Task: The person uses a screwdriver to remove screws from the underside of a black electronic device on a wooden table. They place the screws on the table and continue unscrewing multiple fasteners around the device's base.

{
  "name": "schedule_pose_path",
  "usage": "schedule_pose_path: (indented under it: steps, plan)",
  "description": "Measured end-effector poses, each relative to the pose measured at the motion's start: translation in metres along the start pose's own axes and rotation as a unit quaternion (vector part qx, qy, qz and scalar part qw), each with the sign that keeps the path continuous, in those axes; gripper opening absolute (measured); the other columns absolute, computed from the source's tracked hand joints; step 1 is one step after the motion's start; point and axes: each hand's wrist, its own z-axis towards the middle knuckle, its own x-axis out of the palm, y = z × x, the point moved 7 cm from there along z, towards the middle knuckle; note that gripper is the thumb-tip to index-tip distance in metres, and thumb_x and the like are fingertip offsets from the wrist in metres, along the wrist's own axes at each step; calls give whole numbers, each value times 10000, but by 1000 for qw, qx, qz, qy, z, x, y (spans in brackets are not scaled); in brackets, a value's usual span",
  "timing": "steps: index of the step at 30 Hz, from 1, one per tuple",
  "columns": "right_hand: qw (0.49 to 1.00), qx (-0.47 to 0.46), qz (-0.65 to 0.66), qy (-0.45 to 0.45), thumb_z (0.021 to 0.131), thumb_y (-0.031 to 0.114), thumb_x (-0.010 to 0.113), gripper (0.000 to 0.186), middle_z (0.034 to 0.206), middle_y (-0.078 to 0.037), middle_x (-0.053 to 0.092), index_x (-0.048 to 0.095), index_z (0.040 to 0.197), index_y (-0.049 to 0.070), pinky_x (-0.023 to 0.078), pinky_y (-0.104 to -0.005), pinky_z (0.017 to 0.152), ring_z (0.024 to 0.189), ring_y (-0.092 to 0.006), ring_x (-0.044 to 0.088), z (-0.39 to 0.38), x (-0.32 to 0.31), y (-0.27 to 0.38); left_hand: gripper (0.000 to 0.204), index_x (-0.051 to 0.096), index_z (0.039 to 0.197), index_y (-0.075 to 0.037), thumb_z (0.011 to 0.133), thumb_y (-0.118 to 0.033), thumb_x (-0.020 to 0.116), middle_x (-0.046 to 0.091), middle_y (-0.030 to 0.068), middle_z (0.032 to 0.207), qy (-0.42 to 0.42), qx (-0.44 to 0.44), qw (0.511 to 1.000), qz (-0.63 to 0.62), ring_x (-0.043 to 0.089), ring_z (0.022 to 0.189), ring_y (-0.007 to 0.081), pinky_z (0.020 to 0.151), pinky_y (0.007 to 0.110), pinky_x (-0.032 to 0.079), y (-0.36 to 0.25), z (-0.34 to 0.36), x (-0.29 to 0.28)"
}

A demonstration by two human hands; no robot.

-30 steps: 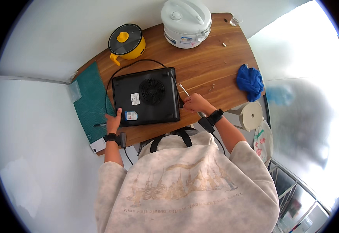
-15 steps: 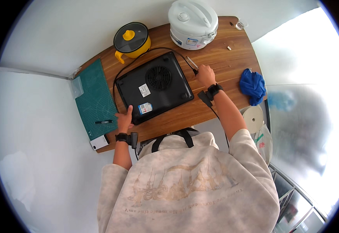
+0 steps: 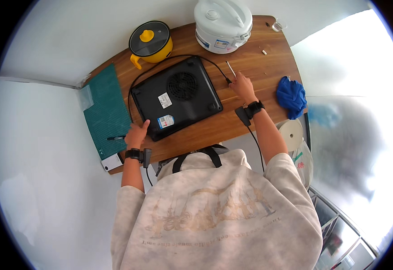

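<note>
A flat black appliance [image 3: 178, 100] lies aslant on the worktop [image 3: 252, 65], round vent grille [image 3: 182, 86] upward (two labels [image 3: 165, 100] on that face); a black cord [image 3: 196, 56] arcs past its far edge, near a metal rod [image 3: 230, 69].

On the table [image 3: 255, 74], the appliance [image 3: 189, 110] lies between the hands: the left hand [image 3: 136, 135] at its near left corner, the right hand [image 3: 243, 86] and a tool [image 3: 231, 69] past its right side. To its left is the mat [image 3: 104, 103], with the pen [image 3: 116, 138] on it and the phone [image 3: 112, 162] at its near end. Behind stand the pot [image 3: 151, 45] and, right of it, the rice cooker [image 3: 223, 27], with a cup [image 3: 277, 25] in the far right corner and the cloth [image 3: 291, 96] at the right edge.
</note>
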Motion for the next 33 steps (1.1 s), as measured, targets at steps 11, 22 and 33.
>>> schedule_pose_path:
  steps: [11, 22, 33]
  plan:
    - [968, 115, 196, 108, 763, 156, 741, 194, 785, -100, 737, 742, 908, 26, 560, -304, 679, 730, -184, 720, -104, 31, -20, 436, 510, 1110, -55, 879, -378, 690, 679, 183, 901, 76, 366, 927, 11, 672, 855, 370, 706, 464, 514, -162, -42, 2]
    - [979, 66, 176, 76, 757, 153, 747, 138, 782, -120, 730, 748, 854, 56, 563, -362, 702, 740, -270, 718, -101, 42, 6, 479, 445, 1081, -57, 783, -187, 797, 641, 222, 941, 49, 400, 915, 35, 647, 919, 409, 762, 476, 508, -183, -32, 41]
    - [990, 10, 119, 70, 771, 144, 769, 153, 714, -105, 722, 742, 871, 31, 549, -325, 635, 644, -206, 713, -96, 59, -1, 450, 473, 1131, -37, 818, -186, 761, 661, 221, 965, 19, 405, 913, 42, 676, 902, 387, 757, 466, 524, -181, -36, 40]
